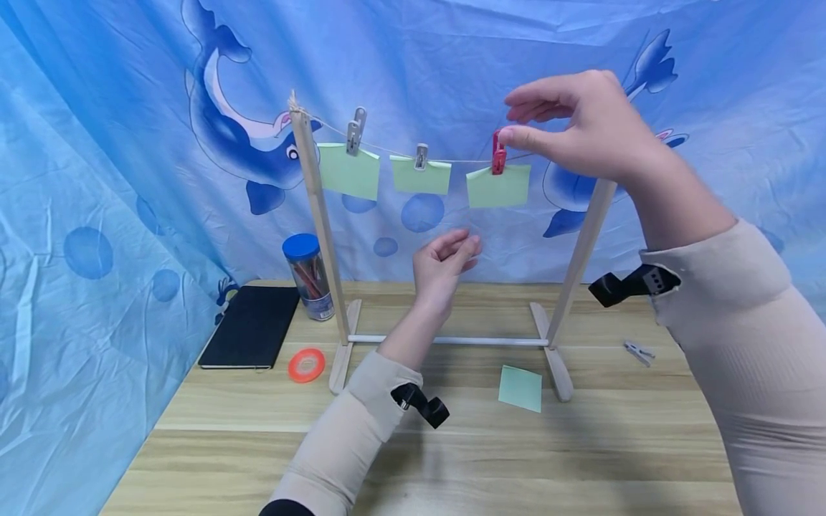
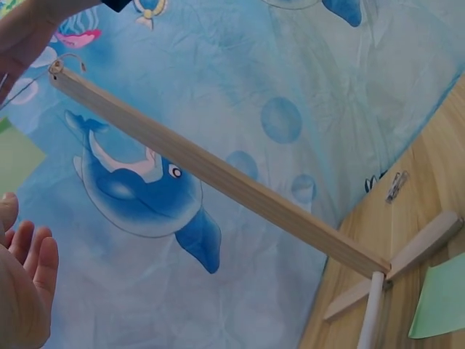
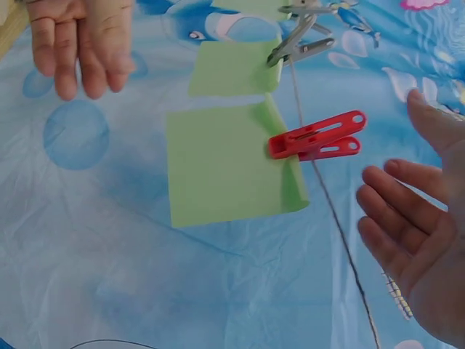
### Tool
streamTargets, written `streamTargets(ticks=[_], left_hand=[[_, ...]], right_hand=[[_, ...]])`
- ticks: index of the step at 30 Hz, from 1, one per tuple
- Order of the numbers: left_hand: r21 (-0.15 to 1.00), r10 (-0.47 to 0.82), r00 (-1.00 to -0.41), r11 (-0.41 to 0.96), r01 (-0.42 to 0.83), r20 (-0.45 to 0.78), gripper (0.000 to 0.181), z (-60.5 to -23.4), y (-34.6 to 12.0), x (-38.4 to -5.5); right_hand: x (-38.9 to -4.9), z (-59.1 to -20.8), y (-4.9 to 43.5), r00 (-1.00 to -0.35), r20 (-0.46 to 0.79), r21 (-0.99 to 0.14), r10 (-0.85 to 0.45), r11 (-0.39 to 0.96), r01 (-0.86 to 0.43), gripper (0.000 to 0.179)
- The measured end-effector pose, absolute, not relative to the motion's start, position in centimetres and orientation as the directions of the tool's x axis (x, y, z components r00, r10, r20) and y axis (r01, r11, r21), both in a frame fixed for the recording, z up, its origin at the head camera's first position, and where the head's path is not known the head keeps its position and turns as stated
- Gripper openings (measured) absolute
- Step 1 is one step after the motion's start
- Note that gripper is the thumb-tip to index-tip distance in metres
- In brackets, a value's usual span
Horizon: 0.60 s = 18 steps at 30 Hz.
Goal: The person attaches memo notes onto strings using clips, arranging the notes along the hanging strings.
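A red clothespin point(image 1: 498, 159) clips a green paper note point(image 3: 225, 167) onto the string point(image 3: 336, 218). Close by it is my right hand point(image 1: 581, 122); in the right wrist view the fingers are spread and stand apart from the clothespin, holding nothing. Below the notes my left hand point(image 1: 444, 264) hangs in the air, its fingers loosely bent around nothing. Two more green notes, the left one point(image 1: 350, 172) and the middle one point(image 1: 421, 176), hang from the same string by grey clothespins point(image 1: 353, 136).
The string runs between two wooden posts point(image 1: 319, 215) joined by a white rod point(image 1: 490, 342). On the table point(image 1: 213, 459) lie a green note point(image 1: 520, 388), a grey clothespin point(image 1: 639, 352), a red-orange tape roll point(image 1: 306, 365) and a black notebook point(image 1: 250, 327). A blue-lidded jar point(image 1: 310, 276) stands by the left post.
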<state>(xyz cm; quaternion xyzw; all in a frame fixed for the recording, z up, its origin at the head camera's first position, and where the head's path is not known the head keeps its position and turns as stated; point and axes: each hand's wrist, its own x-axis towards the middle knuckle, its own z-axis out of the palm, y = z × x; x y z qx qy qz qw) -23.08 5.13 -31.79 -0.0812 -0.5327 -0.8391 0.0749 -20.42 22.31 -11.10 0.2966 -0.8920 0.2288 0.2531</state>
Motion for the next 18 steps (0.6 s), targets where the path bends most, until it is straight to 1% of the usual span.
streamTargets(ticks=[1,3,6,8,10,12,14,16,18], left_hand=[[0.884,-0.039,-0.977,-0.418,0.208,0.211,0.025,-32.0,5.1,-23.1],[0.892,-0.035,-0.979,-0.406,0.198,0.202,0.025,-32.4,5.0,-23.2],[0.915,-0.017,-0.983,-0.364,0.175,0.181,0.026,-33.2,4.8,-23.2],[0.936,0.009,-0.985,-0.315,0.160,0.172,0.026,-34.1,4.6,-23.2],[0.958,0.043,-0.986,-0.247,0.146,0.161,0.027,-35.2,4.4,-23.0],[0.975,0.085,-0.984,-0.169,0.141,0.157,0.027,-36.4,4.2,-22.7],[0.988,0.130,-0.982,-0.093,0.124,0.136,0.027,-37.9,4.0,-22.2],[0.994,0.172,-0.979,-0.020,0.110,0.112,0.026,-39.4,4.0,-21.6],[0.991,0.235,-0.966,0.051,0.121,0.106,0.025,-41.3,4.1,-21.0]], right_hand=[[-20.1,-11.2,22.4,-0.685,0.613,-0.260,-0.393,0.719,-0.644,0.044],[-19.6,-11.5,22.7,-0.641,0.681,-0.255,-0.353,0.707,-0.659,0.043],[-18.8,-12.2,23.5,-0.503,0.805,-0.201,-0.315,0.653,-0.730,0.040],[-18.3,-13.0,24.1,-0.407,0.875,-0.195,-0.262,0.579,-0.792,0.041],[-17.7,-14.0,24.6,-0.336,0.923,-0.212,-0.187,0.480,-0.851,0.043],[-17.1,-15.4,24.9,-0.299,0.949,-0.252,-0.095,0.340,-0.906,0.045],[-16.4,-17.0,25.4,-0.292,0.956,-0.278,-0.031,0.224,-0.934,0.041],[-15.8,-19.0,26.2,-0.283,0.959,-0.279,-0.004,0.163,-0.947,0.036],[-15.3,-21.3,27.3,-0.296,0.955,-0.293,0.007,0.155,-0.943,0.032]])
